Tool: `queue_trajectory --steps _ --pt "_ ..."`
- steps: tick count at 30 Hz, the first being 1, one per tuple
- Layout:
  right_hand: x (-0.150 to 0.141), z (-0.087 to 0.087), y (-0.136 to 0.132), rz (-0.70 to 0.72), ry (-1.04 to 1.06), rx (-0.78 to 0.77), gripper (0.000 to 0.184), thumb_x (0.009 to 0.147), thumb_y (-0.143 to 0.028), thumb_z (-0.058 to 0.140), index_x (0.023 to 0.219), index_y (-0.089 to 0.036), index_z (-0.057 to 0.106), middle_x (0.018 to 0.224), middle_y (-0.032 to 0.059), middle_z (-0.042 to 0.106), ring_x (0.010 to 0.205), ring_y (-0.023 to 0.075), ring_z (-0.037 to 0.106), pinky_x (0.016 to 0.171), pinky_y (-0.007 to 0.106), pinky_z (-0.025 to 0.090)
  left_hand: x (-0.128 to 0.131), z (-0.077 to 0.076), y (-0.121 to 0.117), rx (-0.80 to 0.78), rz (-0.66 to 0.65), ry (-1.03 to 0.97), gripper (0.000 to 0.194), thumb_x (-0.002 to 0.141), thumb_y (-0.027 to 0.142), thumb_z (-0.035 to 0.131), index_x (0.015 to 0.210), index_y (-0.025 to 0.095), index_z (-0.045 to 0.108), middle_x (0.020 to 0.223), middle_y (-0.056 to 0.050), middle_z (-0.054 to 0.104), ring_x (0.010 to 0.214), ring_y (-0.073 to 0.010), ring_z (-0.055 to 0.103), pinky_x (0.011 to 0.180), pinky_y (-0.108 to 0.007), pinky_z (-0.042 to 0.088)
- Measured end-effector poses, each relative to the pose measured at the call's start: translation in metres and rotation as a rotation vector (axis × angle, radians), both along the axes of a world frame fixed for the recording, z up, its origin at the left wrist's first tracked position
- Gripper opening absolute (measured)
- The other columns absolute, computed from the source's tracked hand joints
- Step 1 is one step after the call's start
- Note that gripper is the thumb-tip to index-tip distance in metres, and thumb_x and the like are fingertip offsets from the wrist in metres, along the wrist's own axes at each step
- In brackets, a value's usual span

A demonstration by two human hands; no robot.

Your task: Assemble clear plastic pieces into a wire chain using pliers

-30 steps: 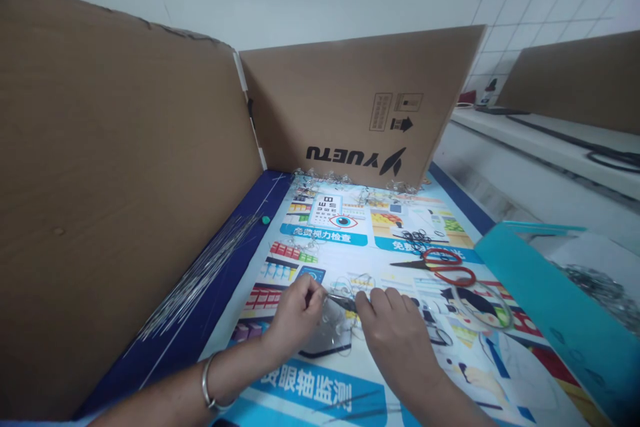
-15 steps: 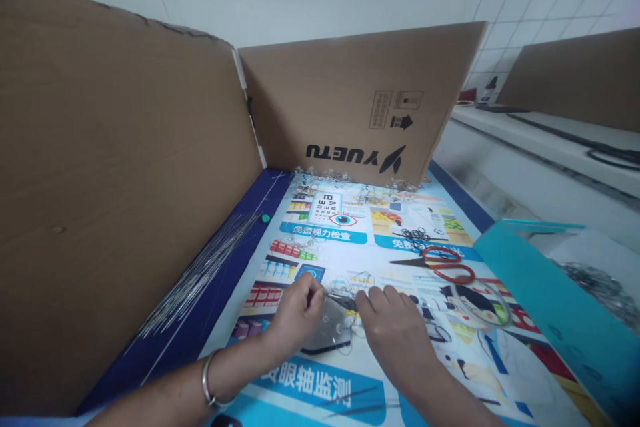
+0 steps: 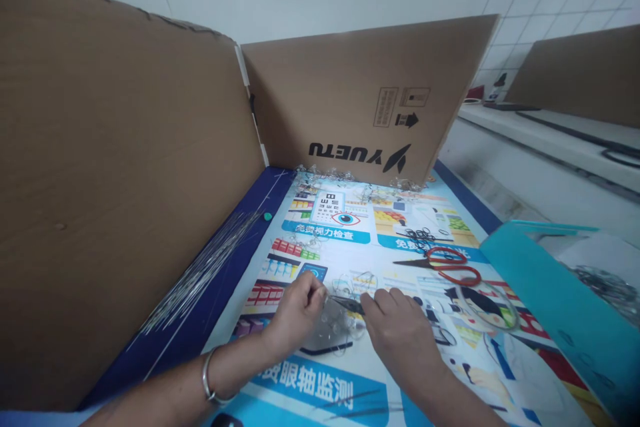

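With fingers pinched together, my left hand (image 3: pixel 299 303) holds something too small to make out, perhaps a bit of wire. My right hand (image 3: pixel 400 327) is wrapped round a pair of pliers (image 3: pixel 350 305), whose slim jaws point left and reach my left fingertips. Whether the jaws grip anything cannot be seen. Thin wire loops and a clear plastic-looking piece (image 3: pixel 333 327) lie on the printed mat (image 3: pixel 320 260) beneath and between my hands. Scissors (image 3: pixel 443 265) with red handles lie beyond my right hand.
A bundle of straight wires (image 3: pixel 205 270) lies left on the blue cloth. A teal box (image 3: pixel 560 307) at right holds many metal pieces. Black rings (image 3: pixel 420 235) sit behind the scissors. Tangled clear pieces line the foot of the cardboard panel (image 3: pixel 360 100); another cardboard wall (image 3: pixel 120 167) stands left.
The view has shifted slightly. My right hand and the pliers have tilted and moved a little to the right, with more of the jaws showing. My left hand keeps its pinch.
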State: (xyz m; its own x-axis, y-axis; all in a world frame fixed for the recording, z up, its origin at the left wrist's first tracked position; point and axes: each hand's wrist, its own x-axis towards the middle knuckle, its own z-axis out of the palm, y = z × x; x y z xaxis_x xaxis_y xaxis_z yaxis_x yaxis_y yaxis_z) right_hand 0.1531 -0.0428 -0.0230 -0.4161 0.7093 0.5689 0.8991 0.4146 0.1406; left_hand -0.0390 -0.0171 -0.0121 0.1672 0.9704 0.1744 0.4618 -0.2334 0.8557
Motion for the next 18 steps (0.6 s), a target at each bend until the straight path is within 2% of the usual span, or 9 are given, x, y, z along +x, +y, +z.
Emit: queue_trajectory --steps 13,18 --pt "0.02 0.011 0.0 0.062 -0.117 -0.051 0.015 0.073 -0.009 0.056 0.085 -0.017 0.059 0.075 0.0046 0.052 0.07 0.019 0.04 0.065 0.032 0.027 -0.006 -0.001 0.012 -0.021 -0.08 0.137 0.013 0.08 0.017 0.043 0.068 0.018 0.048 0.064 0.001 0.052 0.061 -0.0144 0.048 0.056 -0.024 0.034" --pt "0.021 0.021 0.008 0.082 -0.135 -0.076 0.017 0.071 -0.009 0.057 0.085 -0.018 0.059 0.073 0.004 0.05 0.071 0.0195 0.04 0.065 0.033 0.026 -0.006 0.003 0.01 0.002 -0.217 0.193 0.014 0.083 0.017 0.043 0.07 0.017 0.05 0.068 0.0 0.056 0.065 -0.0145 0.051 0.059 -0.024 0.036"
